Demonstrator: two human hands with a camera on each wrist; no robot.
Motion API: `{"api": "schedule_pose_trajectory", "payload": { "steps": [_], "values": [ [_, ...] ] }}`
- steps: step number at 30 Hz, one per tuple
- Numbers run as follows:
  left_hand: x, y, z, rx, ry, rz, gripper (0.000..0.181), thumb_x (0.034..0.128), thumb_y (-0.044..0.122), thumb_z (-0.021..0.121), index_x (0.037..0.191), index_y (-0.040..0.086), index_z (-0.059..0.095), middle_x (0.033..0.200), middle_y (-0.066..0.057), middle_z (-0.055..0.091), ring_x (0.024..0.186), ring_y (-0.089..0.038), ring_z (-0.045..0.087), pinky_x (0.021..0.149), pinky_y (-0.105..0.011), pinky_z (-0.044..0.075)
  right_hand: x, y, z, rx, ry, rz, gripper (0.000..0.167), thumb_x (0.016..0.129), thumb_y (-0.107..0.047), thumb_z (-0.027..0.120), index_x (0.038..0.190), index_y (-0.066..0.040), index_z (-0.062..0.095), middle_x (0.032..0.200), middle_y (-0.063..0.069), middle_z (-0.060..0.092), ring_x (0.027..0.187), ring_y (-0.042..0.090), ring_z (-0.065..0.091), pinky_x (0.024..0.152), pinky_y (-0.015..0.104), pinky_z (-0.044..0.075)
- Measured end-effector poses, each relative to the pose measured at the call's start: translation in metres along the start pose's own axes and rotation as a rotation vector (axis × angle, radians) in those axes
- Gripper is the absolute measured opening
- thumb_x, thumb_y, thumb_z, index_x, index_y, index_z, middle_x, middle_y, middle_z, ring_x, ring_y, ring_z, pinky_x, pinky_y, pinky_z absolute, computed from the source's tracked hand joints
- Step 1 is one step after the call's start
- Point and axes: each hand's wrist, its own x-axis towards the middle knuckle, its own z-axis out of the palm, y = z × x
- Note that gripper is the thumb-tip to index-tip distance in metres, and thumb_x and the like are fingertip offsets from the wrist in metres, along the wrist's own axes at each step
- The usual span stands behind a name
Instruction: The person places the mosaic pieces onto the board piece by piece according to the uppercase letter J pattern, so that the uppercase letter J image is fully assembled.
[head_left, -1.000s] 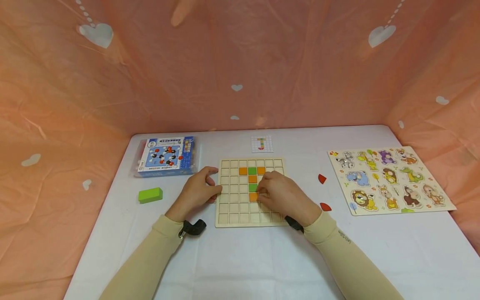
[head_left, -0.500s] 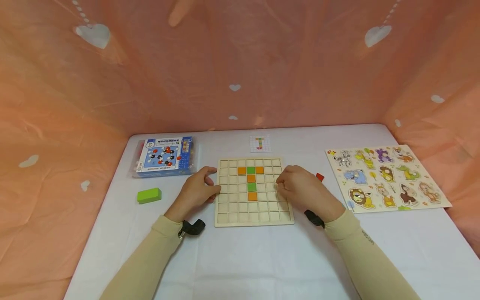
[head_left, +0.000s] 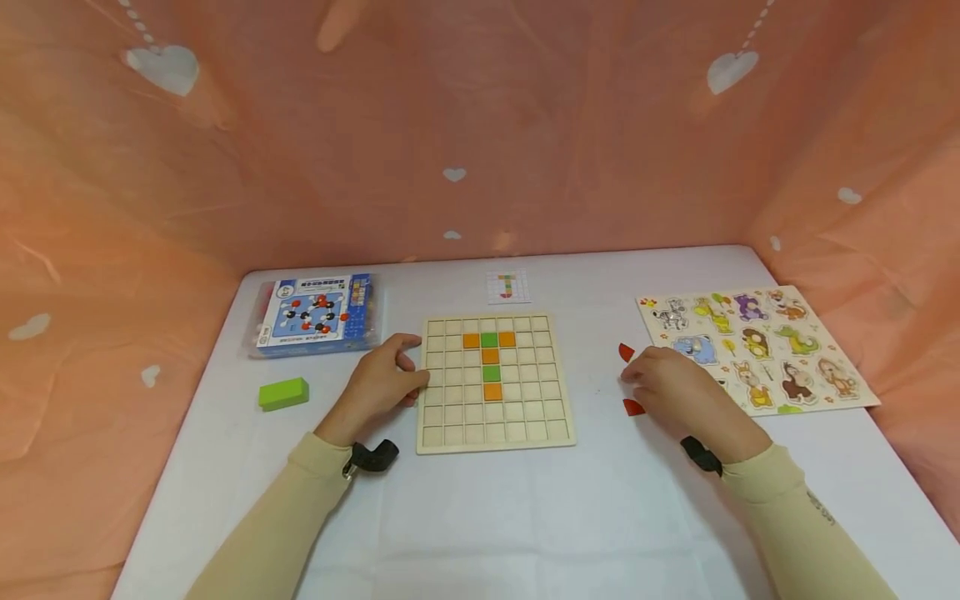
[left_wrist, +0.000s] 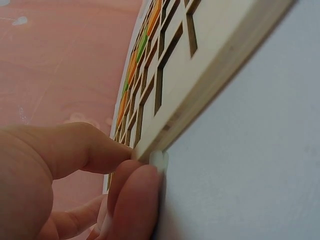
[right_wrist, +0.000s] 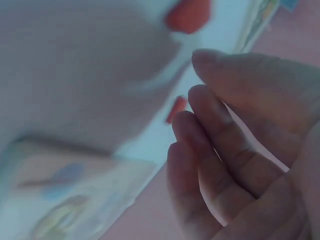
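A wooden grid board (head_left: pixel 450 414) lies flat on the table. Orange and green square tiles (head_left: pixel 491 357) sit in its cells in a T shape. At its left edge my left hand (head_left: pixel 375 385) holds the rim; the left wrist view has thumb and fingertip against the board's edge (left_wrist: pixel 172 131). Over to the right, my right hand (head_left: pixel 678 398) hovers by two red rounded-wedge pieces, one (head_left: pixel 626 352) beyond the fingertips and one (head_left: pixel 633 407) nearer. Nothing shows between its loosely bent fingers (right_wrist: pixel 207 115), which stand apart from the thumb.
Behind the grid board lies a small pattern card (head_left: pixel 507 286). A blue-labelled box (head_left: pixel 315 317) and a green block (head_left: pixel 283 394) stand on the left. An animal puzzle board (head_left: pixel 731 346) lies on the right, partly under my right hand. A pink curtain (head_left: pixel 465 125) surrounds the table.
My right hand has left the tiles on the grid board and moved right to the red pieces. The left hand stays at the board's edge. The head view has shifted slightly.
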Motion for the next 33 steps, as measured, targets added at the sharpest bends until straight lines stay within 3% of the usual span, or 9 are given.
{"api": "schedule_pose_trajectory", "payload": {
  "steps": [5, 10, 17, 23, 33],
  "values": [
    [-0.001, 0.001, -0.001, 0.010, -0.001, 0.002, 0.066, 0.0963, 0.020, 0.075, 0.157, 0.014, 0.050, 0.113, -0.015, 0.064, 0.068, -0.017, 0.071, 0.065, -0.029, 0.061, -0.014, 0.003, 0.003, 0.026, -0.009, 0.047, 0.021, 0.091, 0.001, 0.079, 0.109, -0.008, 0.080, 0.107, 0.006, 0.074, 0.106, 0.030, 0.071, 0.095, 0.052, 0.061],
    [-0.001, 0.001, -0.003, 0.007, 0.001, 0.006, 0.066, 0.0968, 0.020, 0.075, 0.157, 0.014, 0.050, 0.112, -0.015, 0.064, 0.069, -0.017, 0.071, 0.065, -0.028, 0.060, -0.018, -0.006, 0.006, 0.040, 0.001, 0.030, 0.023, 0.090, -0.002, 0.081, 0.112, -0.010, 0.080, 0.112, 0.006, 0.073, 0.108, 0.030, 0.070, 0.095, 0.052, 0.061],
    [0.000, 0.001, -0.001, -0.010, -0.010, 0.002, 0.065, 0.0975, 0.020, 0.075, 0.157, 0.014, 0.050, 0.113, -0.015, 0.063, 0.070, -0.017, 0.070, 0.065, -0.028, 0.060, -0.017, -0.019, 0.010, 0.039, -0.010, -0.011, 0.022, 0.090, -0.005, 0.084, 0.111, -0.010, 0.081, 0.116, 0.007, 0.074, 0.115, 0.032, 0.070, 0.098, 0.051, 0.060],
    [-0.002, 0.003, -0.002, -0.009, -0.003, -0.006, 0.064, 0.0971, 0.019, 0.075, 0.156, 0.015, 0.051, 0.114, -0.015, 0.063, 0.070, -0.017, 0.071, 0.065, -0.028, 0.061, -0.014, -0.021, 0.012, 0.047, -0.019, 0.007, 0.018, 0.090, -0.011, 0.086, 0.108, -0.011, 0.081, 0.114, 0.007, 0.074, 0.112, 0.030, 0.070, 0.097, 0.051, 0.060],
    [-0.002, 0.003, -0.001, -0.009, -0.005, 0.006, 0.063, 0.0967, 0.018, 0.075, 0.156, 0.013, 0.052, 0.113, -0.015, 0.063, 0.069, -0.016, 0.071, 0.064, -0.028, 0.060, -0.003, -0.024, 0.016, 0.049, 0.040, -0.048, 0.014, 0.091, -0.011, 0.083, 0.105, -0.012, 0.081, 0.108, 0.003, 0.074, 0.107, 0.026, 0.070, 0.096, 0.049, 0.060]
  ]
}}
